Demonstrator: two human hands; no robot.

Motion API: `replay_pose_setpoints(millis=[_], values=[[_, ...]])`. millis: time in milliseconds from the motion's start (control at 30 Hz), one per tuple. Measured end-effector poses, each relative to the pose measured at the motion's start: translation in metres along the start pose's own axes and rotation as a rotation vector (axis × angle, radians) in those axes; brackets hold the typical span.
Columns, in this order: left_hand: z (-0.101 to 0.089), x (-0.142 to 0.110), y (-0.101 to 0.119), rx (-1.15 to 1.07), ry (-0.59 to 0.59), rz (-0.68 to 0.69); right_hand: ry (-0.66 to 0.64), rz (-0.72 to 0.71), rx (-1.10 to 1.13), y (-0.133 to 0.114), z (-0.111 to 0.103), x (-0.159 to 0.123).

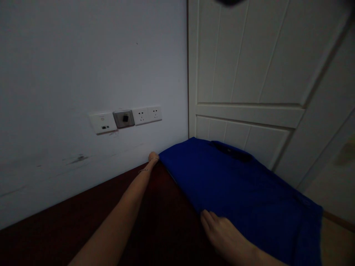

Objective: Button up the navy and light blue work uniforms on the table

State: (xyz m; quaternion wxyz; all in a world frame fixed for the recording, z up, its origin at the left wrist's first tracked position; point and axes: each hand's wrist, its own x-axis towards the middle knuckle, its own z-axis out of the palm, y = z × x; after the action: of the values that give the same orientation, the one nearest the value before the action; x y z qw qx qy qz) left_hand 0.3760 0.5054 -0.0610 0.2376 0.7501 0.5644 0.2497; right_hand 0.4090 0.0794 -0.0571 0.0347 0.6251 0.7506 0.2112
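On the desk [161, 225] beside the door [249, 55], my left hand [154, 156] and right hand [217, 227] are gripping the blue cloth [235, 188] along one edge, fingers closed. I'm seemingly straightening it; next calls for a gentle pull.

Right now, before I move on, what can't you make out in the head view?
All in the head view:
Left hand: too small and dim to show its grip at the corner of the blue cloth.
Right hand: its thumb is hidden by the hand itself.
Blue cloth: its near part runs off the bottom edge; its underside faces away.
Dark red surface: partly covered by the cloth.
Dark shape: blurred, cut off by the top edge.
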Motion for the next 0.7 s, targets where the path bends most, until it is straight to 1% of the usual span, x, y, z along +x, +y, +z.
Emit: replay_pose_setpoints(millis=[100,167,233,300,367,433,533,700], values=[[-0.010,-0.002,-0.009,-0.040,0.004,0.014,-0.129,0.034,0.076,0.003,-0.011,0.006],[-0.018,-0.007,-0.014,-0.079,0.025,0.015,-0.175,0.081,0.121,0.005,-0.019,0.014],[-0.027,-0.013,-0.017,-0.122,0.034,-0.003,-0.164,0.101,0.153,0.005,-0.028,0.026],[-0.036,-0.021,-0.020,-0.177,0.015,-0.028,-0.122,0.081,0.176,0.003,-0.037,0.043],[-0.046,-0.030,-0.025,-0.240,-0.014,-0.056,-0.081,0.053,0.192,-0.002,-0.044,0.063],[-0.058,-0.041,-0.034,-0.299,-0.025,-0.091,-0.053,0.024,0.205,-0.011,-0.049,0.085],[-0.082,-0.059,-0.059,-0.360,0.006,-0.165,-0.020,-0.025,0.223,-0.029,-0.055,0.118],[-0.133,-0.091,-0.118,-0.391,0.133,-0.324,0.051,-0.123,0.258,-0.068,-0.060,0.166]])
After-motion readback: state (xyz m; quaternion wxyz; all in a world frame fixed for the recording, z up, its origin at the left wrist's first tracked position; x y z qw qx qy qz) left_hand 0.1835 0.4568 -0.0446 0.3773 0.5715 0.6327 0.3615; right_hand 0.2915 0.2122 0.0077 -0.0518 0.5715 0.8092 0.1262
